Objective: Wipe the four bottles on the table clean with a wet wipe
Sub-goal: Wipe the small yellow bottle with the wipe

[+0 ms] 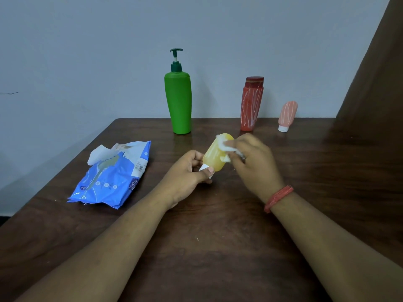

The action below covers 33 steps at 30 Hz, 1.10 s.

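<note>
My left hand [192, 168] grips a small yellow bottle [214, 154] by its white cap end, tilted with its base pointing up and away. My right hand [250, 158] pinches a crumpled white wet wipe [225, 146] against the bottle's upper right side. At the back of the table stand a tall green pump bottle [178, 103], a red bottle [251, 105] streaked with white marks, and a small pink bottle [287, 115] resting on its white cap, also streaked.
A blue pack of wet wipes [113, 175] lies on the left of the dark wooden table [218, 236], one wipe sticking out of its opening. A grey wall rises behind the table; a dark brown surface stands at the right.
</note>
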Available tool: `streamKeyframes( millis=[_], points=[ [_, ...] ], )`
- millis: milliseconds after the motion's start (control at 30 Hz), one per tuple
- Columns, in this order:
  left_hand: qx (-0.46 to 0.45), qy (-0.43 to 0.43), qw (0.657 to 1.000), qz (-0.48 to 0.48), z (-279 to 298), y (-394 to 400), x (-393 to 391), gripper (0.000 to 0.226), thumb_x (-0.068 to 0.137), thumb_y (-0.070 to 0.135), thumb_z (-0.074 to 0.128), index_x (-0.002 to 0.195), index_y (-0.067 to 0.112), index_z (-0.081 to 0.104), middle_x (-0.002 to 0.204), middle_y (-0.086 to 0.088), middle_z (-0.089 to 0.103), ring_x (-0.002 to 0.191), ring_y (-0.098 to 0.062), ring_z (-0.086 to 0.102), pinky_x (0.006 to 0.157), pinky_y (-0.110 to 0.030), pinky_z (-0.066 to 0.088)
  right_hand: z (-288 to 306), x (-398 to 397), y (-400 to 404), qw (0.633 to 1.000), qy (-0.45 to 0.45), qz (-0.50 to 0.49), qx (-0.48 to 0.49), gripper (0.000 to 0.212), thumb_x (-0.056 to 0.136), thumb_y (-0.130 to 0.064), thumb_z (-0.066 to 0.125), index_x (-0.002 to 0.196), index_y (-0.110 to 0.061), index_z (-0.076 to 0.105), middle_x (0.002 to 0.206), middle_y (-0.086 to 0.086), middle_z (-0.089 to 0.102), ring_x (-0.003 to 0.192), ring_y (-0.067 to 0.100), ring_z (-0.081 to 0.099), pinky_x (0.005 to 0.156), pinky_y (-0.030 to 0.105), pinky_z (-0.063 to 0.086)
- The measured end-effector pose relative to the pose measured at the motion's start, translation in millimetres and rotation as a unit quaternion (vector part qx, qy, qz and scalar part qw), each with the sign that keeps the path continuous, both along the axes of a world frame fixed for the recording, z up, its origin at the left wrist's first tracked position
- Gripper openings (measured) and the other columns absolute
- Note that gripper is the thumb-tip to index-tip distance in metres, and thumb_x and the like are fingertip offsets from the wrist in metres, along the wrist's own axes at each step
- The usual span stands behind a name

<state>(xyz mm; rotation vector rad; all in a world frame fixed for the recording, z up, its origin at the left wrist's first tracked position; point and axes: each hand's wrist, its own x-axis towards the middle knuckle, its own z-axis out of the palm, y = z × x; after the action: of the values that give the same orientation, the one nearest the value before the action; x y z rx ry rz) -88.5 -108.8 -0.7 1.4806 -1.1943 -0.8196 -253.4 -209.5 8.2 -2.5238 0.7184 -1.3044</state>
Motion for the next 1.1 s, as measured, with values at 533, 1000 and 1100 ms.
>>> streamKeyframes(
  millis=[533,1000,1100],
  points=[
    [0.008,0.017,1.000,0.012,-1.1,0.0,-1.9,0.021,0.092,0.010,0.070,0.111,0.009,0.060,0.110,-0.010,0.072,0.100,-0.029,0.072,0.090,-0.035,0.059,2.7,-1.6,-0.3,1.000,0.018,-0.014,-0.014,0.024,0.087,-0.003,0.067,0.107,-0.013,0.075,0.097,0.002,0.061,0.086,0.015,0.059,0.072,0.031,0.050],
    [0.002,-0.071,0.997,0.041,-2.6,-2.0,-5.0,0.036,0.074,0.027,0.083,0.104,0.019,0.064,0.103,-0.004,0.073,0.092,-0.023,0.067,0.086,-0.041,0.054,4.6,0.9,10.1,0.986,0.148,0.066,-0.051,0.028,0.088,-0.005,0.066,0.114,-0.014,0.074,0.103,0.004,0.061,0.088,0.023,0.063,0.073,0.032,0.051],
    [0.013,-0.113,0.993,0.038,-2.2,-2.6,-4.9,0.031,0.081,0.023,0.081,0.106,0.023,0.063,0.102,0.006,0.072,0.085,-0.010,0.064,0.079,-0.029,0.053,7.6,-2.3,-2.5,0.994,0.096,-0.043,-0.017,0.027,0.090,-0.007,0.064,0.115,-0.013,0.073,0.101,0.005,0.059,0.090,0.022,0.061,0.075,0.029,0.047]
  ],
)
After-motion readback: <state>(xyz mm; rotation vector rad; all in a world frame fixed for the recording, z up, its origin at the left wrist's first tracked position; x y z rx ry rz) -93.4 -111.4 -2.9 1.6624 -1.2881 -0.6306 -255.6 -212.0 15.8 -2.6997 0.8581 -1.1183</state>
